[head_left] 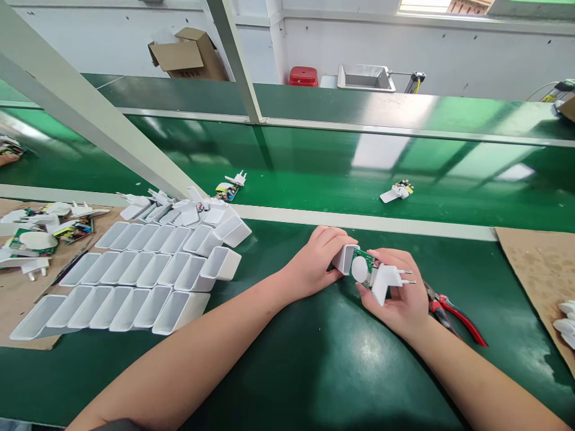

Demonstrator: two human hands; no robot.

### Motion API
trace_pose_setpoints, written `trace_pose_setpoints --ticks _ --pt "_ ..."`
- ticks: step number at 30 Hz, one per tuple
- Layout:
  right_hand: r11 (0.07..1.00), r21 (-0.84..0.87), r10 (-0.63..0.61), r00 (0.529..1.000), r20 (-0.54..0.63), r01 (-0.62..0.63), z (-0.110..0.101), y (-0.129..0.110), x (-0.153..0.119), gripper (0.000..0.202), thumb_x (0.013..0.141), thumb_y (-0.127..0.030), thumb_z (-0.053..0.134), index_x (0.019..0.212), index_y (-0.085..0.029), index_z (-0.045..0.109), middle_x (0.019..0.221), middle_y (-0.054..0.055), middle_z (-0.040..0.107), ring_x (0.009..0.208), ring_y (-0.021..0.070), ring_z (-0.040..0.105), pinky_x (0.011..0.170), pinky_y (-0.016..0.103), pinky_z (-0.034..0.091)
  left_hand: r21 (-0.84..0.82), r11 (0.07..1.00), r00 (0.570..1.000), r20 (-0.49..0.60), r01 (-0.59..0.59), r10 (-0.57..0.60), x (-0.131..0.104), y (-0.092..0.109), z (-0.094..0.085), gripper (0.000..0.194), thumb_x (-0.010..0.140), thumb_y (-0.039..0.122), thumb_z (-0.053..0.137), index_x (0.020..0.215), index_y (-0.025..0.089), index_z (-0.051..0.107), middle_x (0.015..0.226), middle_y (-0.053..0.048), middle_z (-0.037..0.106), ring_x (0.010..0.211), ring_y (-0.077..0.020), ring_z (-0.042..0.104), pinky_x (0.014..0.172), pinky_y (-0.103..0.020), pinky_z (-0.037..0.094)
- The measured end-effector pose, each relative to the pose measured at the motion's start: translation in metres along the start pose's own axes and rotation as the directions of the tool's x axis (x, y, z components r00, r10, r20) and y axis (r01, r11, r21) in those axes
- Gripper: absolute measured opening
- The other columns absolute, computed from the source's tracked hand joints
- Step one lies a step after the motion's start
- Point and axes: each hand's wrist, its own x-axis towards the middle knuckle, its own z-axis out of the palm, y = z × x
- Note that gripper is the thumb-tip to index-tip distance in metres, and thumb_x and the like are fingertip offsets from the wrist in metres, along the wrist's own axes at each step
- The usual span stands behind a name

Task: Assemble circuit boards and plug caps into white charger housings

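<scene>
Left hand (317,263): grip closed round a case (344,260). Right hand (409,306): grip closed round a circuit board (367,258), not fully in. Unfilled cases (196,310), nine o'clock.

Single head-worn view, looked forward and down, close above the person's hands (354,272), green bench (287,371) below.
</scene>
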Motion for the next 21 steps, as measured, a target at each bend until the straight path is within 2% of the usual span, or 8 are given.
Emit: trace_pose_setpoints --ticks 4,8,12,16,21 --pt "1.000 -0.019 0.009 0.999 -0.032 -0.009 -0.0017 0.0001 -0.0007 0.067 0.083 -0.019 0.084 0.145 -0.030 0.060 0.121 0.012 0.069 0.105 0.0316 0.071 0.085 0.051 0.068 0.001 0.998 0.995 -0.080 0.067 -0.066 0.0002 -0.0017 -0.0004 0.046 0.094 0.019 0.070 0.138 0.025 0.057 0.137 -0.011 0.063 0.130 -0.0310 0.057 0.111 -0.049 0.050" --pt "0.996 0.019 0.090 0.995 -0.040 -0.090 0.0014 0.0065 -0.0068 0.064 0.085 -0.022 0.084 0.144 -0.029 0.061 0.125 0.013 0.067 0.113 0.0331 0.069 0.093 0.056 0.066 -0.041 0.998 0.990 -0.132 0.041 -0.046 -0.0007 -0.0023 -0.0016 0.046 0.097 0.023 0.069 0.141 0.026 0.054 0.139 -0.011 0.064 0.132 -0.0309 0.057 0.106 -0.048 0.054" --pt "0.983 0.116 0.152 0.986 -0.066 -0.143 0.0038 0.0075 -0.0082 0.064 0.087 -0.019 0.083 0.145 -0.030 0.060 0.130 0.013 0.065 0.120 0.0325 0.068 0.095 0.053 0.067 -0.072 0.997 0.987 -0.154 0.026 -0.037 -0.0010 -0.0009 -0.0024 0.049 0.099 0.025 0.070 0.144 0.026 0.052 0.142 -0.011 0.064 0.135 -0.0305 0.056 0.112 -0.050 0.052" --pt "0.981 0.134 0.148 0.987 -0.062 -0.139 0.0018 0.0044 -0.0061 0.063 0.087 -0.017 0.083 0.146 -0.030 0.062 0.131 0.013 0.066 0.122 0.0324 0.069 0.097 0.054 0.067 -0.104 0.993 0.987 -0.139 0.063 -0.077 -0.0016 -0.0002 -0.0015 0.052 0.098 0.021 0.070 0.146 0.027 0.052 0.140 -0.010 0.066 0.134 -0.0299 0.055 0.108 -0.046 0.056" --pt "0.990 0.115 0.084 0.996 -0.005 -0.083 -0.0013 0.0026 -0.0057 0.069 0.086 -0.019 0.086 0.149 -0.032 0.060 0.129 0.012 0.071 0.120 0.0337 0.071 0.095 0.054 0.068 -0.148 0.986 0.995 -0.043 0.077 -0.085 -0.0022 -0.0001 0.0002 0.058 0.090 0.014 0.073 0.144 0.028 0.054 0.141 -0.009 0.065 0.133 -0.0300 0.056 0.102 -0.045 0.059"
